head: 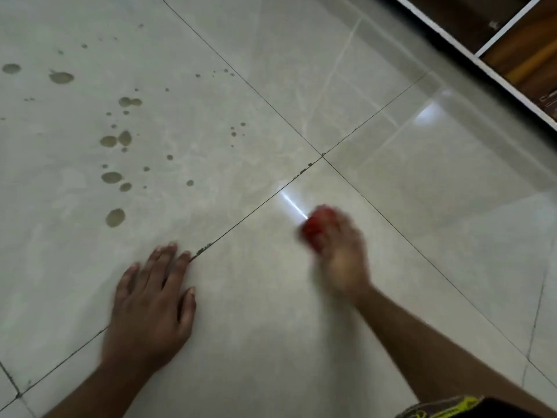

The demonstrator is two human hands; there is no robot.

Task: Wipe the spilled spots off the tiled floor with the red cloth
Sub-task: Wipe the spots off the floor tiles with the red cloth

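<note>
My right hand (342,254) is blurred by motion and bunched around the red cloth (315,229), pressing it onto the pale tiled floor (256,327) just right of a grout line. My left hand (150,309) lies flat on the floor, palm down, fingers spread, holding nothing. Several brownish spilled spots (116,140) dot the tile to the upper left, the nearest large one (115,217) beyond my left hand's fingertips. The cloth is well to the right of these spots, apart from them.
A wooden cabinet with white edging (512,55) runs along the top right corner. Dark grout lines cross at a joint (322,155). A bright light reflection (291,203) streaks the glossy tile near the cloth. Dark clothing with yellow trim (452,407) shows at the bottom right.
</note>
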